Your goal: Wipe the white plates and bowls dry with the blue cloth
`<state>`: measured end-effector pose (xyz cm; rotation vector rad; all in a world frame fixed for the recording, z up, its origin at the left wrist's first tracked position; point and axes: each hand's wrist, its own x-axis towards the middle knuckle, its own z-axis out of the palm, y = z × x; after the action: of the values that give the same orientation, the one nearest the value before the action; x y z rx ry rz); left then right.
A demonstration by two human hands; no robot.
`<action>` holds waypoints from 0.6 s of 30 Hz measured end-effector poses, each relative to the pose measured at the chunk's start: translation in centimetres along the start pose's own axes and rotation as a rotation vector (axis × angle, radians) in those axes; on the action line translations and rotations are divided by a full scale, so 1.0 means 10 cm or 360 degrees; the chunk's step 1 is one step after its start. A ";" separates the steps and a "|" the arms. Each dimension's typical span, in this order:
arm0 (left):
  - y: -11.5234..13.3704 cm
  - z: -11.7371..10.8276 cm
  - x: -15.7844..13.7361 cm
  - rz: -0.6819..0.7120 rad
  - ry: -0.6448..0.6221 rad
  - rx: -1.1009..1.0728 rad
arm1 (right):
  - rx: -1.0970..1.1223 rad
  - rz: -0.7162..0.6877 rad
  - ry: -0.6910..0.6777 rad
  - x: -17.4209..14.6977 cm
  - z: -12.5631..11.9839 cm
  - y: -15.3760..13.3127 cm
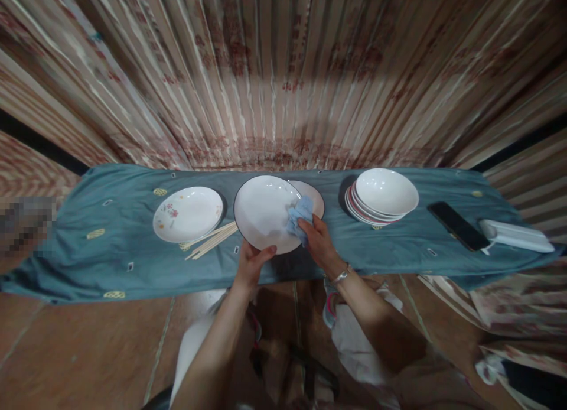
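A white plate with a dark rim (261,212) is held up, tilted toward me, over the middle of the table. My left hand (253,262) grips its near edge, thumb on top and fingers underneath. In my right hand (319,241) a light blue cloth (300,216) is bunched and pressed on the right side of that plate. Behind it, partly hidden, another dark-rimmed plate (315,197) lies on the table. Several chopsticks (215,240) lie left of my left hand, beside a white plate with a flower print (190,215).
A stack of white bowls (385,191) stands right of my hands. Farther right lie a black phone (458,225) and a white device with a cable (516,236). A green cloth (146,274) covers the table, with curtains (274,73) behind. Part of another person shows at the left edge.
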<state>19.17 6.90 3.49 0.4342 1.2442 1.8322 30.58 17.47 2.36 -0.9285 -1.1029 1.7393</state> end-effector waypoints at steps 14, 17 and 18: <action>0.15 -0.10 0.00 -0.0037 0.0014 0.0017 | -0.0068 -0.0038 -0.0014 0.03 -0.05 -0.01; 0.16 -0.11 0.01 -0.0033 -0.0019 0.0020 | -0.0055 -0.0051 -0.0026 0.03 -0.06 -0.01; 0.16 -0.10 0.02 -0.0032 -0.0034 0.0011 | -0.0045 -0.0042 -0.0029 0.04 -0.06 -0.01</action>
<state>17.62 6.23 4.45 0.4424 1.2365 1.8025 31.03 18.00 2.18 -0.9133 -1.1490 1.7178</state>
